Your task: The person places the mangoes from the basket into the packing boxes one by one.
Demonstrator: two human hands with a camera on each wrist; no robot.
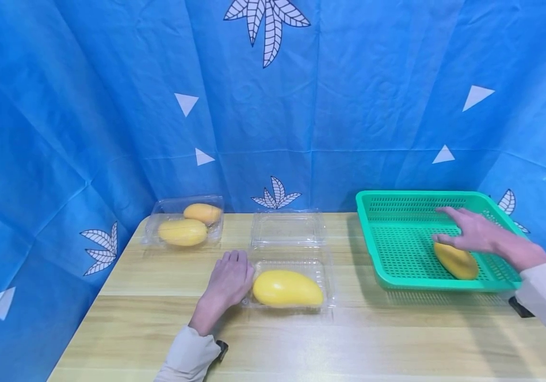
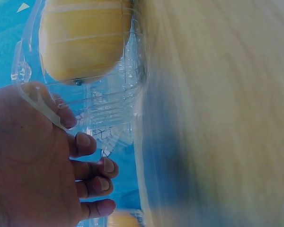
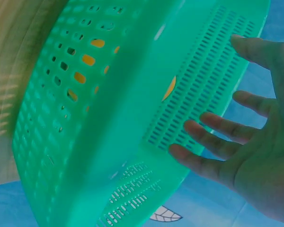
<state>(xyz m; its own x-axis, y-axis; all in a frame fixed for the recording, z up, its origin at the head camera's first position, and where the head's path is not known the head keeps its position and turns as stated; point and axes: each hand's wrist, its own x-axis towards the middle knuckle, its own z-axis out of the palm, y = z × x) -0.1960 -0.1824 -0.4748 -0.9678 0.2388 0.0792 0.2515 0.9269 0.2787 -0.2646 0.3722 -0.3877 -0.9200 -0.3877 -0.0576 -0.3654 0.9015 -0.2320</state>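
Note:
A clear plastic clamshell box [image 1: 327,270] lies with its lid folded back, a yellow mango [image 1: 287,288] in its near half. My left hand [image 1: 228,278] is at the left edge of this box; in the left wrist view the thumb and curled fingers [image 2: 97,184] hold its rim. On the right, a green plastic basket [image 1: 373,249] contains an orange-yellow mango [image 1: 456,261]. My right hand [image 1: 475,231] hovers over that mango with fingers spread and nothing held. In the right wrist view, only bits of the mango show past the basket wall.
At the back left of the wooden table [image 1: 158,318] stands another clear plastic box [image 1: 153,233] with two mangoes [image 1: 183,233] in it. A blue curtain [image 1: 273,116] with leaf and triangle prints hangs behind and along both sides of the table.

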